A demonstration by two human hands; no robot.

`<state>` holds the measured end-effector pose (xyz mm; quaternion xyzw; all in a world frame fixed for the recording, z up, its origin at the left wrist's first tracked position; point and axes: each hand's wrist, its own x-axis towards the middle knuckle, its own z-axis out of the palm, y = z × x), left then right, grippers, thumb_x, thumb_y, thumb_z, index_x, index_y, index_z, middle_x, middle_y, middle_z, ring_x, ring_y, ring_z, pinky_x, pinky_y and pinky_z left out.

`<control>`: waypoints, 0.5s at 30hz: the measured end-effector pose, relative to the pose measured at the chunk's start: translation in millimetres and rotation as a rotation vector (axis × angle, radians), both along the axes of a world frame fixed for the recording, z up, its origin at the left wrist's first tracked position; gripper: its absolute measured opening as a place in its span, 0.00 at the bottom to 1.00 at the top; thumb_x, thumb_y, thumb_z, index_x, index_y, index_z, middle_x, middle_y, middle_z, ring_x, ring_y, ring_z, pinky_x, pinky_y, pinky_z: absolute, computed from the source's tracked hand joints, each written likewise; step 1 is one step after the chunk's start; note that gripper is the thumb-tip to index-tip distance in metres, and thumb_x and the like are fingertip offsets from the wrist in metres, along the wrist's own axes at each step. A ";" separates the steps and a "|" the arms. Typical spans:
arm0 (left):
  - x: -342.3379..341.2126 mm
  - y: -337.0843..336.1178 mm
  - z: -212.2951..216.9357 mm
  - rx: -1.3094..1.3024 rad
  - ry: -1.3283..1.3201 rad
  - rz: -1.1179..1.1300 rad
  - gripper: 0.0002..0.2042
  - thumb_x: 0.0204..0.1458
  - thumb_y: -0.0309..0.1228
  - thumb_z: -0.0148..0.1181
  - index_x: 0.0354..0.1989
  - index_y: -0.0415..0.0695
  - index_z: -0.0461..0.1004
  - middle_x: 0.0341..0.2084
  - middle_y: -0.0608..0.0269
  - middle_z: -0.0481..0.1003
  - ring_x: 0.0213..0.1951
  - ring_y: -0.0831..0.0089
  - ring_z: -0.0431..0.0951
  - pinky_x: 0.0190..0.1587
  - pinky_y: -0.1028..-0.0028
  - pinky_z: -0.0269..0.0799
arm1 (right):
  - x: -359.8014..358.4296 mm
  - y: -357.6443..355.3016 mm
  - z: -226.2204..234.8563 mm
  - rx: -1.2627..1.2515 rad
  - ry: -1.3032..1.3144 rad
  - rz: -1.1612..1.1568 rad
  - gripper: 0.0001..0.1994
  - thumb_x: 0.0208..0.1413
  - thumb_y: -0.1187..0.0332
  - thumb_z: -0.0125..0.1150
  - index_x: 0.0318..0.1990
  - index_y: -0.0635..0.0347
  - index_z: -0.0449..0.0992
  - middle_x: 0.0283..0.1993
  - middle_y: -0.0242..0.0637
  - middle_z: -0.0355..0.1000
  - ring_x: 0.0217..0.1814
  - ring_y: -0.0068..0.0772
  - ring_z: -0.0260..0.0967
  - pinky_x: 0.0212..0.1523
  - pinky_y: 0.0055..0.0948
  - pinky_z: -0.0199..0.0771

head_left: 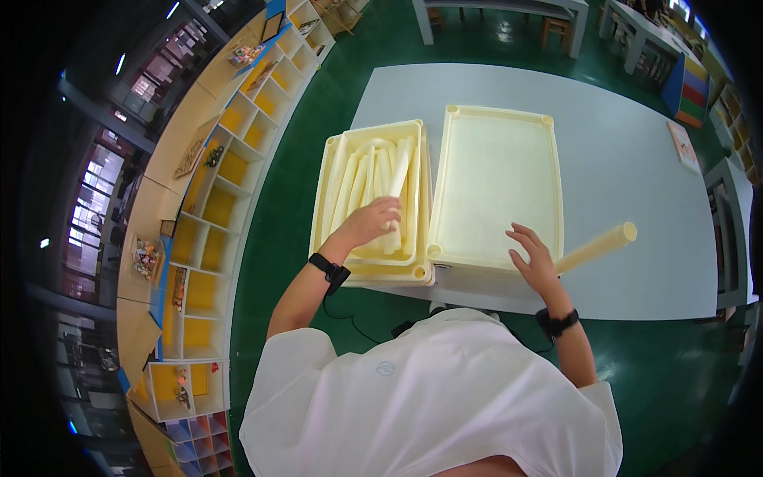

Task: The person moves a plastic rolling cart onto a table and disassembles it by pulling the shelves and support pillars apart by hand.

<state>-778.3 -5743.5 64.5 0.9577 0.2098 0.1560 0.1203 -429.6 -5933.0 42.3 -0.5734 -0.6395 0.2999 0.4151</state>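
My left hand (372,221) is over a cream tray (321,203) at the left of the table, its fingers curled round one pale yellow tube (401,171). That tube lies slanted on top of several similar tubes (351,187), some of them bent at the far end. Beside it stands a larger shallow cream tray (497,175) with round corner sockets and a bare inside. Near its front right corner is my right hand (534,256), open with fingers apart. Past that hand a single hollow tube (600,248) points right, its near end hidden behind the hand.
The trays stand on a light grey table (644,183) with a thin booklet (683,147) at its right edge. Along the left runs a low white shelf unit (238,163) with yellow backs. Another table (509,8) and a wooden stool (555,30) are at the back.
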 end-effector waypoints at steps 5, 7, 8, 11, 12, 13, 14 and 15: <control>-7.4 -10.7 0.4 -0.075 0.093 0.002 0.10 0.47 0.31 0.56 0.39 0.44 0.70 0.42 0.58 0.70 0.51 0.62 0.65 0.52 0.67 0.63 | 27.9 -53.5 80.1 0.908 -0.712 -0.592 0.29 0.42 0.67 0.63 0.54 0.58 0.62 0.53 0.43 0.63 0.56 0.44 0.60 0.61 0.47 0.50; 13.1 -14.3 12.2 -0.137 0.054 0.101 0.12 0.48 0.31 0.55 0.42 0.44 0.69 0.45 0.58 0.69 0.53 0.61 0.64 0.54 0.66 0.61 | 47.4 -56.8 92.7 1.076 -0.705 -0.776 0.32 0.42 0.68 0.63 0.57 0.59 0.57 0.53 0.44 0.63 0.57 0.43 0.60 0.61 0.44 0.51; 26.0 -17.0 16.2 -0.139 0.049 0.098 0.12 0.48 0.31 0.55 0.42 0.44 0.69 0.45 0.58 0.69 0.53 0.61 0.64 0.54 0.66 0.61 | 52.9 -52.0 101.1 0.921 -0.536 -0.819 0.33 0.44 0.67 0.62 0.58 0.59 0.54 0.52 0.43 0.63 0.57 0.40 0.59 0.60 0.43 0.53; 72.2 -30.3 11.6 -0.236 0.109 -0.089 0.15 0.47 0.32 0.56 0.45 0.44 0.68 0.47 0.56 0.68 0.51 0.60 0.65 0.54 0.67 0.61 | 64.9 -46.3 87.6 0.522 0.009 -0.575 0.29 0.45 0.66 0.61 0.55 0.59 0.56 0.45 0.40 0.65 0.52 0.35 0.62 0.54 0.37 0.59; 86.8 -36.8 2.2 -0.276 0.187 -0.145 0.18 0.47 0.33 0.57 0.47 0.45 0.67 0.47 0.55 0.67 0.51 0.60 0.66 0.54 0.68 0.61 | 69.3 -42.9 70.5 0.256 0.370 -0.292 0.25 0.45 0.67 0.61 0.51 0.60 0.61 0.39 0.38 0.66 0.47 0.32 0.65 0.49 0.33 0.63; 98.3 -41.8 -21.0 -0.166 0.245 -0.198 0.21 0.45 0.34 0.58 0.49 0.45 0.65 0.50 0.54 0.65 0.50 0.56 0.67 0.52 0.66 0.63 | 78.1 -42.5 47.7 0.102 0.411 -0.221 0.17 0.46 0.70 0.60 0.45 0.61 0.64 0.33 0.35 0.65 0.40 0.29 0.66 0.42 0.29 0.65; 109.2 -46.7 -43.3 -0.056 0.306 -0.252 0.25 0.44 0.35 0.60 0.52 0.45 0.63 0.52 0.53 0.63 0.49 0.53 0.67 0.50 0.64 0.66 | 84.6 -43.4 26.1 -0.053 0.452 -0.154 0.10 0.48 0.72 0.58 0.38 0.62 0.68 0.28 0.33 0.64 0.34 0.25 0.66 0.36 0.25 0.66; 121.6 -55.0 -48.2 -0.057 0.302 -0.255 0.25 0.44 0.35 0.60 0.52 0.45 0.63 0.52 0.53 0.63 0.49 0.53 0.67 0.50 0.64 0.66 | 83.7 -44.1 16.3 -0.053 0.447 -0.156 0.10 0.48 0.72 0.58 0.38 0.62 0.68 0.28 0.33 0.64 0.34 0.25 0.66 0.36 0.25 0.66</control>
